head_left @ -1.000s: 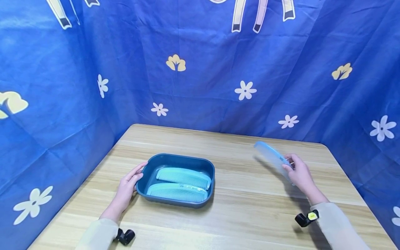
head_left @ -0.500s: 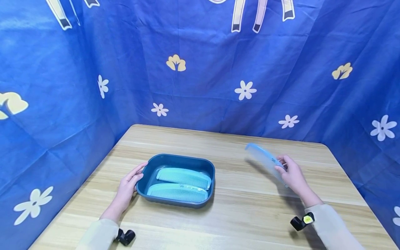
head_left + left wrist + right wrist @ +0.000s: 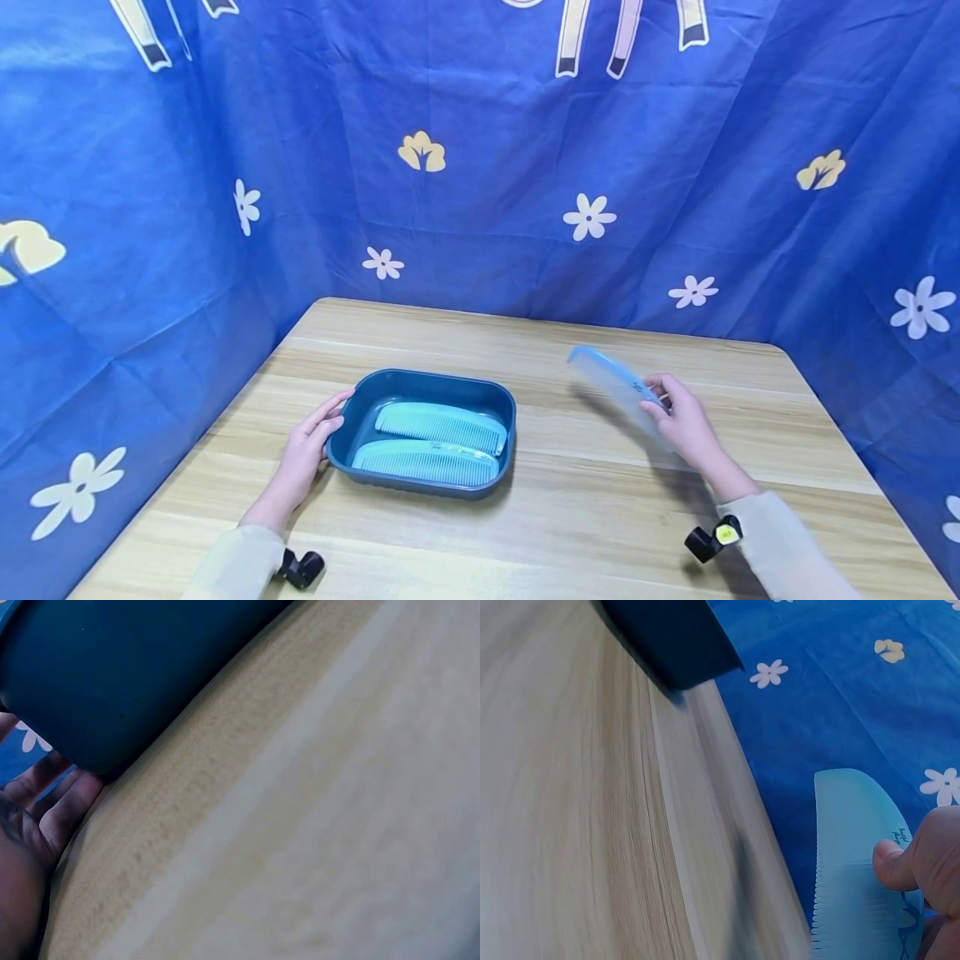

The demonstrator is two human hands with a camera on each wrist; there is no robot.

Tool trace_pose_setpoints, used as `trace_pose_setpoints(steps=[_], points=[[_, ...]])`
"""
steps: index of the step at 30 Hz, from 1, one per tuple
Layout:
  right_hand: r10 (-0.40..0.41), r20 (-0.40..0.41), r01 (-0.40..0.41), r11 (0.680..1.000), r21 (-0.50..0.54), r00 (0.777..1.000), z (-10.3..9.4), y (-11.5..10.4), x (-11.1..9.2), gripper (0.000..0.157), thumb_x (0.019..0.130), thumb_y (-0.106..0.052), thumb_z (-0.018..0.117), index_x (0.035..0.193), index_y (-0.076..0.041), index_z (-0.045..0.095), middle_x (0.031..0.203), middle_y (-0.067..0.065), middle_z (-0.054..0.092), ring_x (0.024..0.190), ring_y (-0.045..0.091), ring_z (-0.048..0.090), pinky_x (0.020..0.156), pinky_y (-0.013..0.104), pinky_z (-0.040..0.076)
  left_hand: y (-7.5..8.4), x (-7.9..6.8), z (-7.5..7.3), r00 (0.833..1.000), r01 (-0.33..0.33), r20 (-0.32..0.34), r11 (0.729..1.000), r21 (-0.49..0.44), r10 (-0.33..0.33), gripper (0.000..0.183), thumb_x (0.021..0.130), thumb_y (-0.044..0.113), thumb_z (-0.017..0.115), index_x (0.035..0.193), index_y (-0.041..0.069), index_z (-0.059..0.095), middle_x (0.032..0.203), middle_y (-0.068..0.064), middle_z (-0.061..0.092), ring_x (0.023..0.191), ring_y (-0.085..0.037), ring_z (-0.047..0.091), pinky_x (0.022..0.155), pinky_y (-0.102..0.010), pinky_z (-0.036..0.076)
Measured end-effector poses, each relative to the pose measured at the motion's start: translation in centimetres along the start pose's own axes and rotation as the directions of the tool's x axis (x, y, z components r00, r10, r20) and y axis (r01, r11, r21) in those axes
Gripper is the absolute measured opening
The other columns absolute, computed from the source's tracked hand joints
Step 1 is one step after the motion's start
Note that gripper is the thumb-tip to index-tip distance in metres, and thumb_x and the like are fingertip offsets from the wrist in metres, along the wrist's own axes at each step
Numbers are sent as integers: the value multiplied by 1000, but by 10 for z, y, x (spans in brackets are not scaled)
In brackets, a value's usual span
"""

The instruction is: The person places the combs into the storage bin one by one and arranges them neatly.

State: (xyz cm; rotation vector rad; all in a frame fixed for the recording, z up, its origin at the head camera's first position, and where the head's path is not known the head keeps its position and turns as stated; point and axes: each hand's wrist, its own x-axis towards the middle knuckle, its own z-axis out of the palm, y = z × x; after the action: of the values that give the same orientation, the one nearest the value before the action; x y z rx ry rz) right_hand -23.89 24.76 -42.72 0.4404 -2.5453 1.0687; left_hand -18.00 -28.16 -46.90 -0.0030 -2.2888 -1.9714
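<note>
My left hand (image 3: 303, 446) holds the left end of a dark blue plastic basin (image 3: 420, 492), thumb and a finger at its rim. In the left wrist view, other fingers (image 3: 71, 806) lie against the outside of its lower corner. Two light blue combs, the far comb (image 3: 438, 421) and the near comb (image 3: 423, 462), lie side by side inside. To the right, my right hand (image 3: 686, 421) pinches a third light blue comb (image 3: 611, 379) near one end, tilted above the table, its other end pointing to the back left. The right wrist view shows my thumb (image 3: 896, 864) on its spine side.
The wood-grain table (image 3: 570, 533) has rounded back corners. A blue curtain (image 3: 487, 208) with flowers and animal legs printed on it hangs behind and on both sides. Small black cameras are strapped on both wrists, such as the left wrist camera (image 3: 300, 569).
My right hand has moved left with the third comb, closer to the basin. The left hand, the basin and the two combs inside have stayed in place.
</note>
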Motion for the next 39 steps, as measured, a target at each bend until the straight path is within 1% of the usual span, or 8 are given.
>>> trace_pose_setpoints(steps=[9, 17, 23, 28, 32, 39], points=[[-29, 12, 28, 999, 31, 1000, 10, -15, 0, 26, 80, 5, 68, 104, 0, 59, 83, 8, 60, 69, 18, 56, 59, 26, 46, 1, -1, 0, 1000, -7, 2, 1000, -9, 7, 44, 99, 24, 45, 141, 12, 41, 122, -7, 45, 97, -5, 56, 72, -23, 52], [-84, -10, 84, 994, 73, 996, 18, -28, 0, 28, 76, 9, 69, 101, 1, 59, 82, 8, 61, 68, 17, 56, 57, 25, 48, 3, -2, 1, 1000, -1, -3, 1000, 9, 1, 44, 99, 25, 45, 141, 12, 41, 122, -7, 45, 97, -4, 55, 72, -24, 52], [-116, -11, 116, 989, 96, 993, 24, -38, 2, 29, 75, 9, 70, 101, 1, 59, 83, 8, 61, 68, 16, 57, 58, 25, 49, 4, -2, 1, 1000, 4, -8, 1000, 24, -3, 44, 99, 25, 45, 141, 13, 41, 122, -4, 46, 98, -4, 56, 72, -24, 52], [-121, -3, 120, 985, 122, 993, 29, -46, 2, 28, 76, 8, 70, 101, 0, 60, 83, 7, 61, 68, 16, 57, 58, 25, 49, 5, -1, 1, 1000, 7, -3, 1000, 28, -7, 44, 99, 26, 45, 141, 14, 41, 126, -7, 45, 100, -5, 55, 74, -24, 52], [-139, -3, 138, 980, 143, 990, 34, -52, 3, 29, 75, 9, 71, 100, 0, 60, 83, 7, 61, 68, 15, 57, 57, 25, 48, 5, -1, 2, 1000, 6, -2, 1000, 23, -6, 44, 99, 26, 45, 141, 14, 41, 126, -11, 44, 99, -7, 56, 73, -25, 52], [-175, 22, 168, 970, 177, 984, 43, -66, 5, 28, 75, 8, 71, 100, 0, 60, 84, 7, 62, 69, 15, 57, 58, 26, 49, 4, -2, 1, 1000, 5, -5, 1000, 19, -5, 44, 99, 26, 45, 141, 14, 41, 125, -10, 44, 97, -7, 56, 72, -25, 52]])
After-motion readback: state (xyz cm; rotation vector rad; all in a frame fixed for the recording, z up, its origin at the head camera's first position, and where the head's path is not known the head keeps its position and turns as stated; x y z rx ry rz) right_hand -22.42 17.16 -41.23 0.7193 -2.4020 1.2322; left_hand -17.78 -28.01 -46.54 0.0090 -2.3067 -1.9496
